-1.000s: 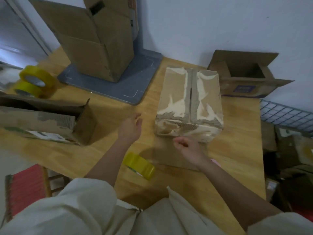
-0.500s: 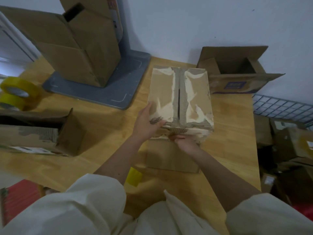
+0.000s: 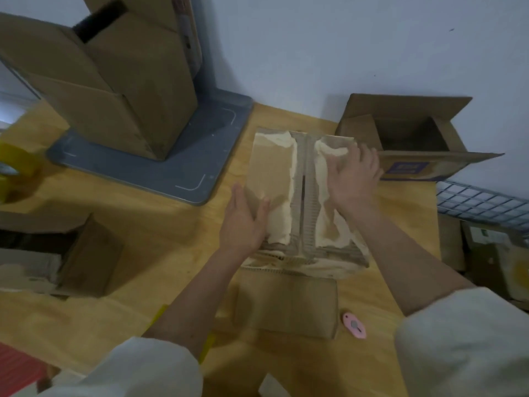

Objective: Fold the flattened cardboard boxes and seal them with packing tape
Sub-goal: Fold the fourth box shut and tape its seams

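A worn cardboard box point(image 3: 274, 179) with torn paper and a centre seam on top stands in the middle of the wooden table point(image 3: 148, 233). My left hand point(image 3: 244, 222) lies against its left side, thumb on top, fingers straight. My right hand point(image 3: 350, 179) lies flat on the right top flap, fingers spread. Under the box's near end lies a flat piece of cardboard point(image 3: 286, 306). A yellow tape roll point(image 3: 206, 343) peeks out beneath my left forearm, mostly hidden. More yellow tape rolls point(image 3: 15, 170) sit at the far left edge.
A pink cutter point(image 3: 355, 325) lies on the table right of the flat cardboard. An open box point(image 3: 412, 138) stands at the back right, another open box point(image 3: 71, 253) lies on its side at left. A tall box point(image 3: 114, 90) rests on a grey base point(image 3: 183, 167). A wire rack point(image 3: 483, 202) borders the right.
My right hand moved from the box's near edge up onto the right top flap. My left hand slid along the box's left side. The box was shifted slightly.
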